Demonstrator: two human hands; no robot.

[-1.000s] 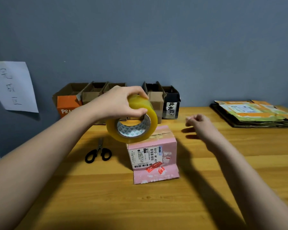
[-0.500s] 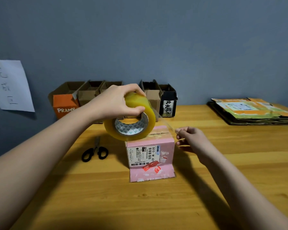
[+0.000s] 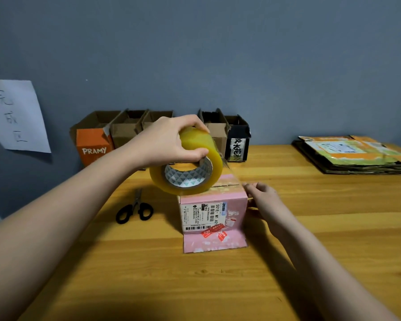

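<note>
Wooden table (image 3: 148, 274) fills the lower frame. Centre: pink box (image 3: 213, 212) w/ one flap lying flat toward the bottom edge. Just left of it, black scissors (image 3: 134, 210) (handles toward the bottom edge). Back edge, centre-left: row of open cartons (image 3: 125, 133). Upper right: stack of flattened packaging (image 3: 354, 158).

place: parcel-packing desk | evidence: open cartons (image 3: 127, 133) by wall, flattened mailers (image 3: 354, 156), scissors (image 3: 134, 208), wooden table (image 3: 333, 228)

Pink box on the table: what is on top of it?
The left hand holds a yellow tape roll over the top seam of the pink box; a clear strip runs to the right hand. The roll hides the top's left part.
</note>
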